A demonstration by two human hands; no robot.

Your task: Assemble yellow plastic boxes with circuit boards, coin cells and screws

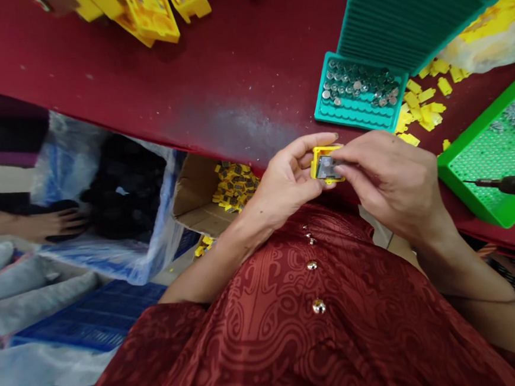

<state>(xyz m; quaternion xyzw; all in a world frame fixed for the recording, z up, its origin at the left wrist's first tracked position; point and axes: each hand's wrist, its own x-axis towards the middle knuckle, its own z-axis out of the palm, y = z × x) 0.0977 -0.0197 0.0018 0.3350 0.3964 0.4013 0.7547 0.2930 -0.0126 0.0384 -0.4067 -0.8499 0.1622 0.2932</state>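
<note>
Casing (pixel 320 152) Held Face-Up

From my remote station I saw the left hand (pixel 289 175) curled around one yellow casing just off the table (pixel 214 95), its open face upward, apparently to show the grey insert (pixel 325 167). The right hand's (pixel 385 174) thumb and fingers met nearly closed at its right edge; I could not tell what they gripped. One teal tray (pixel 359 119) sat near, presumably for easy reach, its discs (pixel 357 85) too small to count. One green basket (pixel 476 199) stood rightward.
</note>
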